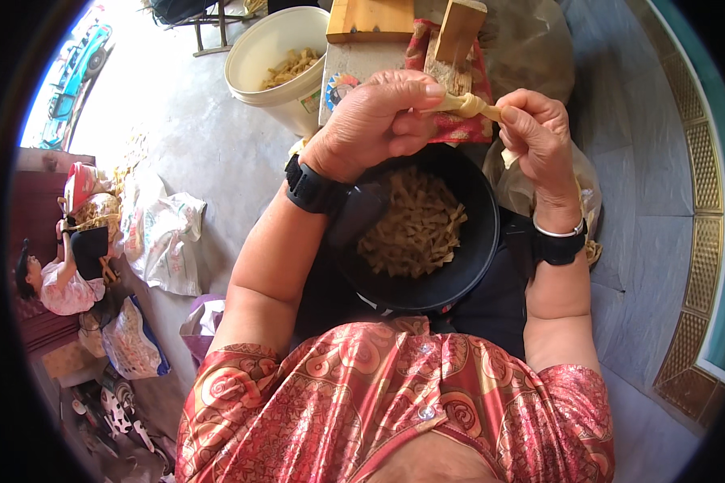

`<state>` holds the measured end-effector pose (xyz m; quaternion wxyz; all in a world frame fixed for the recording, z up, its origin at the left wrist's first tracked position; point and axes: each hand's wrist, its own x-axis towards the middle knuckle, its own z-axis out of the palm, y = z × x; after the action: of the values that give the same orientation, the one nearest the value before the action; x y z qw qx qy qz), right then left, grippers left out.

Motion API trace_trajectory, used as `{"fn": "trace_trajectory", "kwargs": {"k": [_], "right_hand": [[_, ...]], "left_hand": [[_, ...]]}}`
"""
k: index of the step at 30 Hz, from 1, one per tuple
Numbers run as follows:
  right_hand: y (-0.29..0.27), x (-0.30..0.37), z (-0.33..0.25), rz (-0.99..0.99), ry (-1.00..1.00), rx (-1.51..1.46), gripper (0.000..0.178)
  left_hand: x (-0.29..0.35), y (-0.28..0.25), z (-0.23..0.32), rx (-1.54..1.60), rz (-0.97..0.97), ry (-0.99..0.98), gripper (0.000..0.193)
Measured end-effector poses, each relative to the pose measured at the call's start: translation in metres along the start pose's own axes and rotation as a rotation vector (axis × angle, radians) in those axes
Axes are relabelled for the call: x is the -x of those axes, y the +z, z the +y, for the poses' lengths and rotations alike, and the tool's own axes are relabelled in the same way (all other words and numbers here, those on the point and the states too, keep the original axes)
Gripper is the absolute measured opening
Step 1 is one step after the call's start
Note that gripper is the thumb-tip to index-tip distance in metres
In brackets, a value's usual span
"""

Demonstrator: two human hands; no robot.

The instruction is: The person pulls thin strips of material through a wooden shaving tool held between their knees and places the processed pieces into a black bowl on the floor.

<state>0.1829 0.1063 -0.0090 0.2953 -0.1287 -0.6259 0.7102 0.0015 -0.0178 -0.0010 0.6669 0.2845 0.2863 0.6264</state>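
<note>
A pale yellow strip point(470, 105) with a knot in its middle is stretched between my two hands, above the near end of a low bench. My left hand point(383, 117) pinches one end between thumb and fingers. At the other end my right hand point(540, 135) grips it with thumb and forefinger, and a pale end pokes out below those fingers. Below my hands a black basin point(485, 249) rests on my lap. Many small yellowish pieces point(415, 225) fill its bottom; I cannot tell what they are made of.
Ahead, the bench point(362, 68) carries a wooden block point(370, 20), an upright wood piece point(459, 30) and red patterned cloth point(479, 80). A white bucket point(286, 101) of similar pieces stands left of it. Plastic bags point(532, 56) lie right. Another person point(60, 278) sits far left near sacks point(165, 241).
</note>
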Motion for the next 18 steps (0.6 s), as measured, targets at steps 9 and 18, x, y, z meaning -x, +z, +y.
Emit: {"fn": "trace_trajectory", "kwargs": {"k": [9,18], "right_hand": [[-0.003,0.006,0.005,-0.006,0.085,0.251,0.013],[0.003,0.001,0.019,-0.053,0.026,0.288,0.011]], "left_hand": [[0.0,-0.011,-0.001,-1.243,0.122,0.073,0.044],[-0.012,0.014,-0.017,-1.428,-0.078,0.344,0.022]]}}
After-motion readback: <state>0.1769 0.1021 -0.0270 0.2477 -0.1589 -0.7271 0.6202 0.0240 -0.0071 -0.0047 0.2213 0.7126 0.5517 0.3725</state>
